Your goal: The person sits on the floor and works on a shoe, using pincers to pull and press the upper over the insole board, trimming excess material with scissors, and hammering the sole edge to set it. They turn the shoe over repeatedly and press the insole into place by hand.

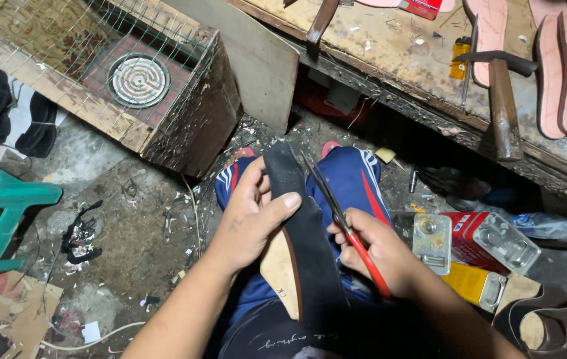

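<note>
Black shoe sole [306, 246] rests on the person's lap, clasped near its upper end by the left hand [253, 216], thumb pressed across the dark face and fingers wrapped behind. Just right of that grasp, the right hand [380, 256] is clenched around the red handles of one pair of scissors [340, 213], whose blades lie along the sole's right edge, open slightly. By my reading, trimming is under way: the edge above the blades looks clean, the stretch below, toward the body, seems untouched. Further right sit three tins [479, 256], one yellow and two red. Above on the bench [390, 50] lie one hammer [503, 106] and several pink insoles [559, 73].
</note>
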